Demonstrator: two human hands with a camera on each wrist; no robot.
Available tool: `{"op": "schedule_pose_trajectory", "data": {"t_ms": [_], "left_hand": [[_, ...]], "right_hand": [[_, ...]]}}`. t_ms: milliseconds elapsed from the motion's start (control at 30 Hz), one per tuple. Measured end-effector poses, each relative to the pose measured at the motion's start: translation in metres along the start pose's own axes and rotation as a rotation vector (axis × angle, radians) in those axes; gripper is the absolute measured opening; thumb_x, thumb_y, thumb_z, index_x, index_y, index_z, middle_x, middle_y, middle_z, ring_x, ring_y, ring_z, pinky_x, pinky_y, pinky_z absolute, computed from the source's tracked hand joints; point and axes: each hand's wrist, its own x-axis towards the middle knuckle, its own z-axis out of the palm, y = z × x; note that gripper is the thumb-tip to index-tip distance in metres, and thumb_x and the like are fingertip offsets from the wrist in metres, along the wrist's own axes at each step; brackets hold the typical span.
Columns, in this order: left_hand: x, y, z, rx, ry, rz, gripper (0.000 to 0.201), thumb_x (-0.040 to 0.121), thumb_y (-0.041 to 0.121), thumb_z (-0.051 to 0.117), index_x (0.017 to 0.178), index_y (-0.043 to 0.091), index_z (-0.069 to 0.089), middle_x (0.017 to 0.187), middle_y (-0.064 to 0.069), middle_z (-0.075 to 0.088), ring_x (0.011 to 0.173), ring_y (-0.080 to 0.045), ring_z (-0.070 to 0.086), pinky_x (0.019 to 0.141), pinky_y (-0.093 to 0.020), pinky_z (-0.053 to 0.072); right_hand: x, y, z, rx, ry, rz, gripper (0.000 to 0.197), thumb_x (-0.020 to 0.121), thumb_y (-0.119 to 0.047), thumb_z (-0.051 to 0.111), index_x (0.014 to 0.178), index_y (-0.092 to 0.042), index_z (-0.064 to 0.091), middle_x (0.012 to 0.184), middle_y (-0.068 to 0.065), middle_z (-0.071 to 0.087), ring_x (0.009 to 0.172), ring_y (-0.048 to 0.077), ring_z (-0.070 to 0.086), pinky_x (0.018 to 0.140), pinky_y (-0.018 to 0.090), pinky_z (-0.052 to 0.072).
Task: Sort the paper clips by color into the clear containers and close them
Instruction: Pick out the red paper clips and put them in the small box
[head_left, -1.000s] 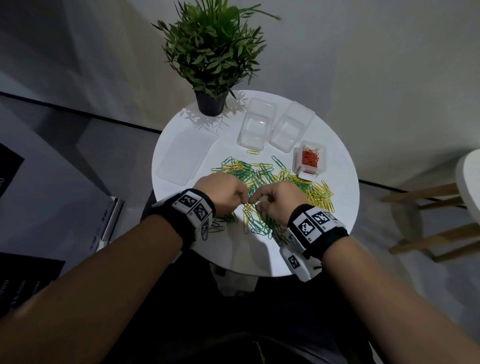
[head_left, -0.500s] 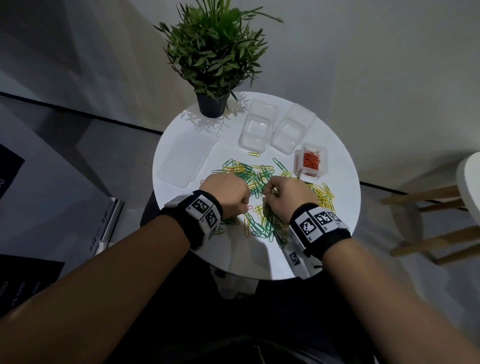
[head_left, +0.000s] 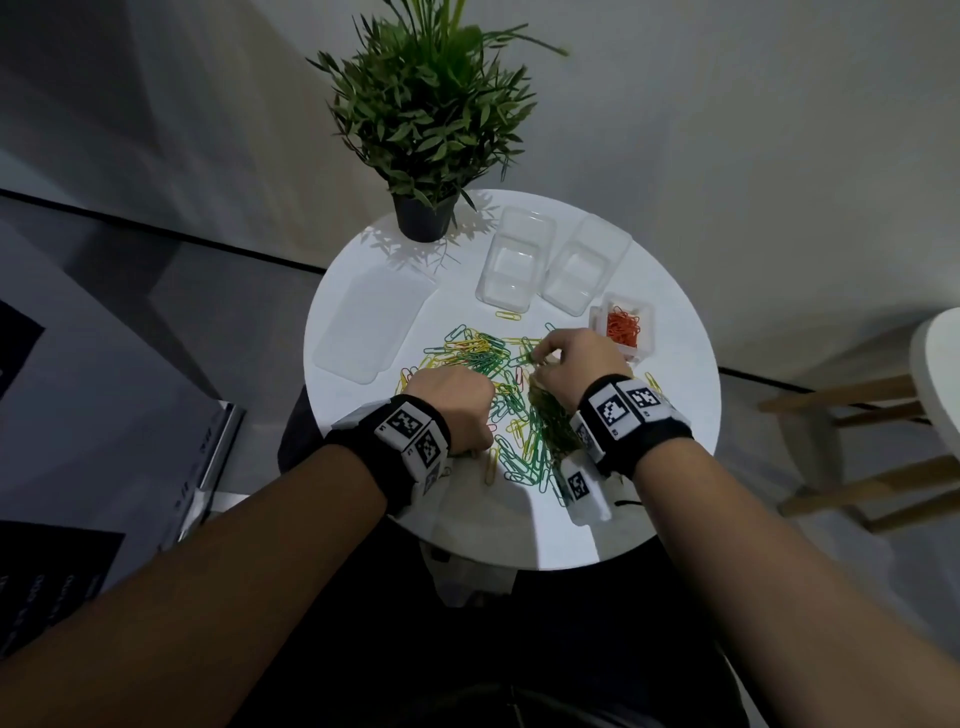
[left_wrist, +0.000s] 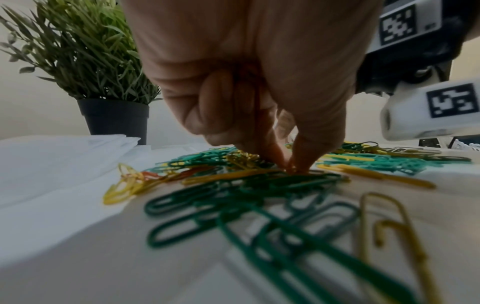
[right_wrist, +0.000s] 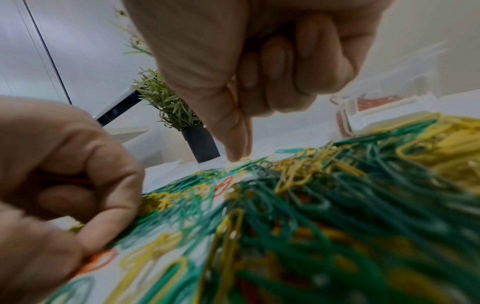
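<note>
A round white table (head_left: 675, 467) stands by a pale wall on a grey floor, bearing a green potted plant (head_left: 423, 119) and a loose heap of green and yellow paper clips (head_left: 519, 415). The left hand (head_left: 452, 400) pinches down into the heap with thumb and forefinger, other fingers curled; the right hand (head_left: 582, 364) is curled too, thumb and forefinger tips at the clips, its hold unclear. Two empty clear plastic containers (head_left: 519, 265) sit beyond, beside a small clear box of orange clips (head_left: 623, 327).

Green and yellow paper clips (head_left: 511, 410) cover the white desk (head_left: 675, 415); orange clips (head_left: 623, 327) fill one clear container (head_left: 643, 349). The green plant (head_left: 426, 104) has a black pot (head_left: 422, 222).
</note>
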Motion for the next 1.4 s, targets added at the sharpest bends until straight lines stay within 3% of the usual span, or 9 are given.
{"op": "schedule_pose_trajectory", "data": {"t_ms": [100, 267, 433, 533, 633, 800, 1033, 1200, 1400], "left_hand": [[0.0, 0.002, 0.0, 0.01, 0.006, -0.001, 0.017, 0.08, 0.024, 0.056, 0.092, 0.014, 0.064, 0.093, -0.003, 0.064, 0.091, -0.025, 0.058, 0.069, -0.029, 0.043], [-0.002, -0.001, 0.002, -0.029, 0.002, 0.015, 0.019, 0.084, 0.028, 0.055, 0.095, 0.014, 0.061, 0.097, -0.004, 0.061, 0.094, -0.025, 0.056, 0.072, -0.03, 0.042], [-0.009, -0.02, -0.002, -0.399, 0.027, -0.087, 0.017, 0.083, 0.019, 0.05, 0.086, 0.006, 0.06, 0.087, -0.012, 0.063, 0.081, -0.026, 0.056, 0.071, -0.031, 0.044], [-0.013, -0.036, -0.004, -0.664, 0.094, -0.074, 0.011, 0.086, 0.014, 0.049, 0.075, 0.013, 0.05, 0.074, -0.008, 0.055, 0.071, -0.022, 0.05, 0.063, -0.029, 0.038], [-0.017, -0.048, -0.001, -0.769, 0.182, -0.1, 0.016, 0.089, 0.014, 0.051, 0.074, 0.016, 0.047, 0.069, 0.003, 0.051, 0.065, -0.013, 0.046, 0.058, -0.024, 0.035], [-0.023, -0.065, 0.0, -0.889, 0.229, -0.129, 0.014, 0.086, 0.013, 0.054, 0.073, 0.014, 0.053, 0.076, -0.01, 0.066, 0.072, -0.022, 0.058, 0.064, -0.03, 0.042], [-0.032, -0.077, 0.002, -0.942, 0.192, -0.151, 0.016, 0.085, 0.01, 0.054, 0.093, 0.022, 0.06, 0.059, 0.006, 0.061, 0.047, -0.002, 0.049, 0.055, -0.024, 0.037], [-0.024, -0.073, -0.004, -0.954, 0.196, -0.198, 0.02, 0.093, 0.014, 0.042, 0.087, 0.009, 0.061, 0.066, -0.001, 0.058, 0.054, -0.012, 0.048, 0.048, -0.022, 0.033], [-0.011, -0.059, -0.011, -0.731, 0.126, -0.21, 0.03, 0.097, 0.02, 0.034, 0.082, 0.001, 0.051, 0.082, -0.01, 0.052, 0.074, -0.024, 0.048, 0.073, -0.034, 0.036]], "right_hand": [[0.01, -0.008, -0.005, -0.083, -0.01, 0.014, 0.004, 0.079, -0.022, 0.065, 0.076, -0.018, 0.066, 0.079, 0.001, 0.065, 0.08, 0.022, 0.061, 0.062, 0.027, 0.046], [0.017, -0.018, 0.002, -0.146, -0.063, 0.021, 0.016, 0.073, -0.028, 0.073, 0.077, -0.013, 0.071, 0.08, 0.005, 0.068, 0.076, 0.023, 0.063, 0.063, 0.028, 0.05], [0.006, -0.015, 0.007, -0.134, -0.043, -0.034, 0.01, 0.083, -0.021, 0.064, 0.082, -0.018, 0.073, 0.085, 0.002, 0.069, 0.082, 0.022, 0.062, 0.064, 0.027, 0.044], [0.001, -0.008, 0.004, -0.096, -0.028, -0.04, 0.01, 0.085, -0.023, 0.064, 0.081, -0.019, 0.072, 0.078, -0.003, 0.065, 0.08, 0.02, 0.06, 0.063, 0.026, 0.043], [-0.002, -0.008, 0.005, -0.135, -0.039, -0.028, 0.01, 0.084, -0.027, 0.067, 0.078, -0.019, 0.068, 0.078, 0.0, 0.064, 0.078, 0.021, 0.059, 0.065, 0.027, 0.046], [0.005, -0.018, 0.012, -0.216, -0.083, -0.028, 0.012, 0.082, -0.023, 0.065, 0.089, -0.015, 0.07, 0.089, 0.005, 0.069, 0.085, 0.025, 0.064, 0.067, 0.03, 0.051], [0.01, -0.031, 0.012, -0.271, -0.137, 0.01, 0.014, 0.082, -0.017, 0.061, 0.073, -0.01, 0.052, 0.069, 0.004, 0.052, 0.073, 0.027, 0.057, 0.059, 0.027, 0.043], [0.009, -0.028, 0.012, -0.242, -0.203, -0.034, 0.011, 0.08, -0.02, 0.062, 0.086, -0.012, 0.067, 0.085, 0.004, 0.065, 0.08, 0.024, 0.061, 0.061, 0.025, 0.043], [0.009, -0.009, 0.005, -0.13, -0.134, -0.05, 0.014, 0.086, -0.018, 0.053, 0.081, -0.012, 0.065, 0.085, 0.004, 0.067, 0.083, 0.023, 0.062, 0.075, 0.029, 0.051]]}}
